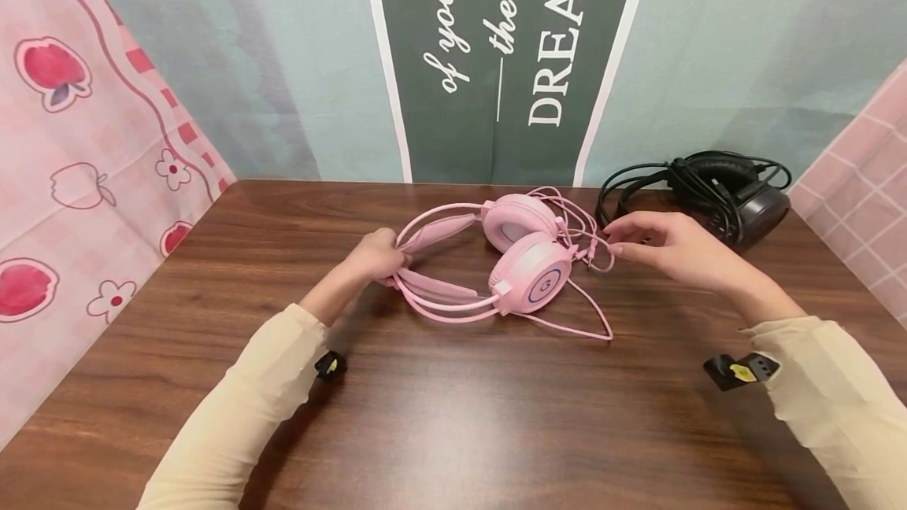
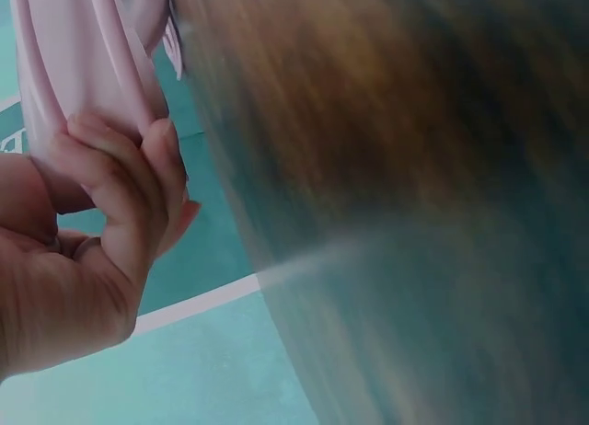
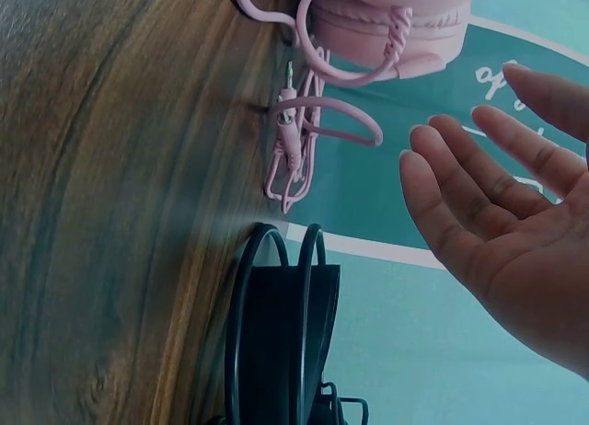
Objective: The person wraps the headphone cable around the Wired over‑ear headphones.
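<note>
A pair of pink headphones [image 1: 531, 278] lies on the table, earcups toward the right. My left hand [image 1: 379, 254] grips the top of its headband [image 1: 435, 234]; in the left wrist view, that hand's fingers [image 2: 120, 181] curl round the pink band. Beside the earcups, the pink cable [image 1: 611, 335] lies in loops, and its metal-tipped plug [image 3: 288, 131] shows in the right wrist view. My right hand [image 1: 673, 249] hovers by these loops with fingers stretched out and nothing held. In the right wrist view, a gap separates its fingertips from the cable.
Black headphones [image 1: 761, 211] wrapped in their own cable stand at the table's back right, just behind my right hand. The brown wooden table [image 1: 453, 415] ends at a hung cloth with lettering [image 1: 496, 38]. A pink patterned cloth [image 1: 78, 179] borders the left side.
</note>
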A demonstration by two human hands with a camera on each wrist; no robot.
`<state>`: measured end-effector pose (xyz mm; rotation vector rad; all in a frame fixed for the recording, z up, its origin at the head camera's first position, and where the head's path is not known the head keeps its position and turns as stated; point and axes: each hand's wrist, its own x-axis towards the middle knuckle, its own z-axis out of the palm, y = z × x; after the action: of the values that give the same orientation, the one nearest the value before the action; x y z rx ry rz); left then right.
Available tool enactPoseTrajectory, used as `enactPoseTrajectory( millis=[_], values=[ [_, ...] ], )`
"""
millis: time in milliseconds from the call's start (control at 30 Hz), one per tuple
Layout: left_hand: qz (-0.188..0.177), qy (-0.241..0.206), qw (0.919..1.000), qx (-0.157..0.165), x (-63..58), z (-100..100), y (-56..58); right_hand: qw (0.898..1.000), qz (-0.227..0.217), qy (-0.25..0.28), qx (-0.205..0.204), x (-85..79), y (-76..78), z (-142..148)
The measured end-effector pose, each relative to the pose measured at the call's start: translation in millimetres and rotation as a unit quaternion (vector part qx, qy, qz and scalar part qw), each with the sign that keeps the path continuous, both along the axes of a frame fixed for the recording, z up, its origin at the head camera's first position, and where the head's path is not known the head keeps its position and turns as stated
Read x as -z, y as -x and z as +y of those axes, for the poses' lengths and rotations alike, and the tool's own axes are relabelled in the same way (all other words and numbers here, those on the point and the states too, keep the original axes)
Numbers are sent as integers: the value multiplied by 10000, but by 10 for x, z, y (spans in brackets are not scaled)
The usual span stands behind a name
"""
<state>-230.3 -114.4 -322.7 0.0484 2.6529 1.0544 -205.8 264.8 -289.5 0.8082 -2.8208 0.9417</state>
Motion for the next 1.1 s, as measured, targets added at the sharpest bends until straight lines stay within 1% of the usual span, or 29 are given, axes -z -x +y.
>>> enactPoseTrajectory(
  millis=[133,300,433,567,700,800,967,1100],
  values=[
    [273,-30,9996,-113,-20,-32,-41,9999,-48,85,65,-11,4,7],
    [409,-276,9983,-307,-54,-130,-63,9998,-108,81,141,2,6,26],
    [539,-470,9966,-419,-140,-234,-76,9999,-86,53,135,9,11,42],
    [685,-589,9947,-481,-254,-319,-111,9999,-92,69,29,1,18,28],
    [846,-636,9934,-449,-354,-380,-153,9999,-91,67,-112,-17,25,-8],
    [892,-707,9927,-388,-412,-394,-187,9997,-107,87,-200,-32,26,-45],
    [818,-847,9927,-260,-452,-368,-236,9997,-127,56,-211,-60,37,-90],
    [795,-914,9925,-135,-460,-335,-266,9998,61,0,-205,-86,69,-109]
  ],
)
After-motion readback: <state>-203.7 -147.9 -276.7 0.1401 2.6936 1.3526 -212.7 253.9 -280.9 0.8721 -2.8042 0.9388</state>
